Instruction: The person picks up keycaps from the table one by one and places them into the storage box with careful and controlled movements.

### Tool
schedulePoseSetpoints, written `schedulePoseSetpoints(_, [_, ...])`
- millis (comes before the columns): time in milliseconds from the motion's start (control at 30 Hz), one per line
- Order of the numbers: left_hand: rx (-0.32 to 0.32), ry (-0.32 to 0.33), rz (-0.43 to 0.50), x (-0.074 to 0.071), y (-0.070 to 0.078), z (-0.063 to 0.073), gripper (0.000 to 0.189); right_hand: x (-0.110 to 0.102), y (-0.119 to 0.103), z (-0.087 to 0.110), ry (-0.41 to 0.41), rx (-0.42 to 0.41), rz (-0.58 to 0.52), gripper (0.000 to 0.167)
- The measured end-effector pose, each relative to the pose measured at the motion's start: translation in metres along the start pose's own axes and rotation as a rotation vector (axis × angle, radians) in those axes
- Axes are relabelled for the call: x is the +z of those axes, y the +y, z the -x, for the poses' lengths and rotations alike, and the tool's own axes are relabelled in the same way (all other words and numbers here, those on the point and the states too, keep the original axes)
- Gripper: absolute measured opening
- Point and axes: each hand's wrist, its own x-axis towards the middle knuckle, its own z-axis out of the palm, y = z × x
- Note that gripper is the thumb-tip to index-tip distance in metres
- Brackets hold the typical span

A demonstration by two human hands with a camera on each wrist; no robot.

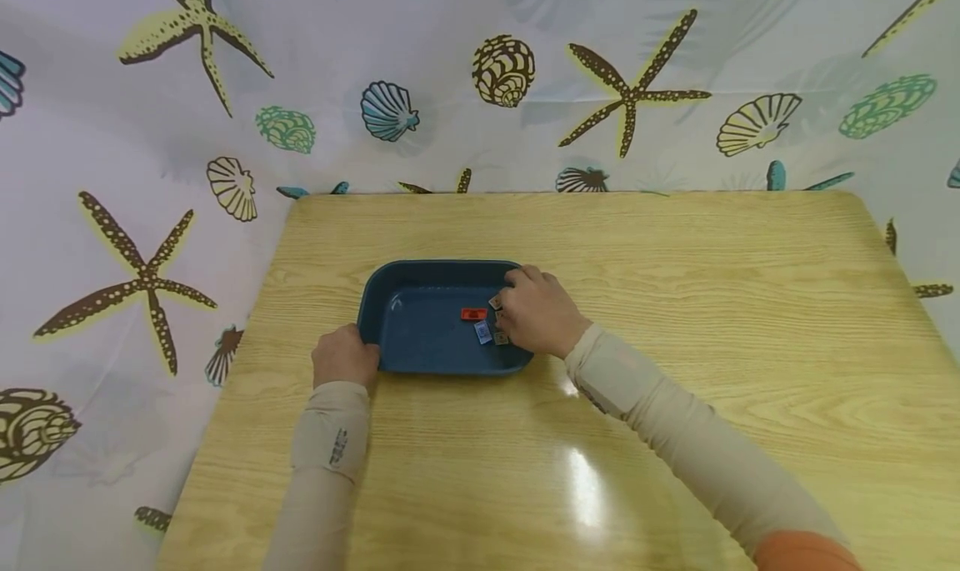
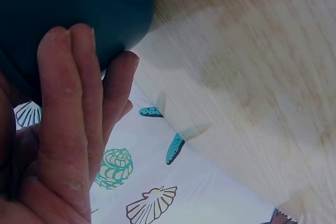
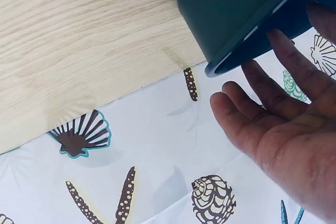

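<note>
A dark blue rectangular tray (image 1: 420,366) with rounded corners sits on the table. My left hand (image 1: 346,357) grips its left wall, the fingers (image 2: 62,82) lying along the outside and the thumb out of sight behind the rim. Over the tray's right end is my right hand (image 1: 542,313), its fingers (image 3: 283,98) spread and lightly bent past the rim; its thumb is hidden. Small flat printed pieces lie beneath and beside it: a red one (image 1: 474,314), a pale blue one (image 1: 483,332) and several brown ones (image 1: 501,338), partly covered by the hand.
The tray stands on a light wood-grain table (image 1: 720,304), left of its middle. A white cloth (image 1: 450,21) printed with starfish and shells hangs behind the table and along its sides. Light sleeves cover both forearms.
</note>
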Motion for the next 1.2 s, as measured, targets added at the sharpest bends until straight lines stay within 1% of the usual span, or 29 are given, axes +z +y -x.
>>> schedulePoseSetpoints(100, [-0.004,-0.001,0.002,0.000,-0.001,0.000,0.028,0.001,0.002,0.000,0.024,-0.002,0.014,0.023])
schedulePoseSetpoints(233, [-0.004,-0.003,0.002,0.000,-0.001,-0.001,0.028,0.002,0.004,0.000,0.035,-0.003,0.021,0.025])
schedulePoseSetpoints(533, [-0.009,-0.018,-0.006,0.000,0.000,-0.001,0.028,-0.002,0.006,-0.001,0.011,0.024,0.007,0.030])
schedulePoseSetpoints(767, [-0.005,-0.019,-0.012,0.000,0.000,0.000,0.029,-0.004,0.014,0.002,0.003,0.047,0.001,0.030])
schedulePoseSetpoints(900, [0.003,-0.019,-0.020,0.001,0.000,-0.001,0.030,-0.008,0.025,0.010,0.015,0.073,-0.019,0.028])
schedulePoseSetpoints(1000, [0.001,-0.021,-0.028,0.001,0.000,-0.001,0.030,-0.010,0.037,0.020,0.031,0.097,-0.039,0.027])
schedulePoseSetpoints(1100, [-0.001,-0.026,-0.032,0.000,0.000,-0.001,0.030,-0.012,0.052,0.034,0.034,0.124,-0.043,0.028])
schedulePoseSetpoints(1200, [0.002,-0.023,-0.039,-0.001,0.000,-0.001,0.029,-0.013,0.069,0.052,0.012,0.156,-0.041,0.029])
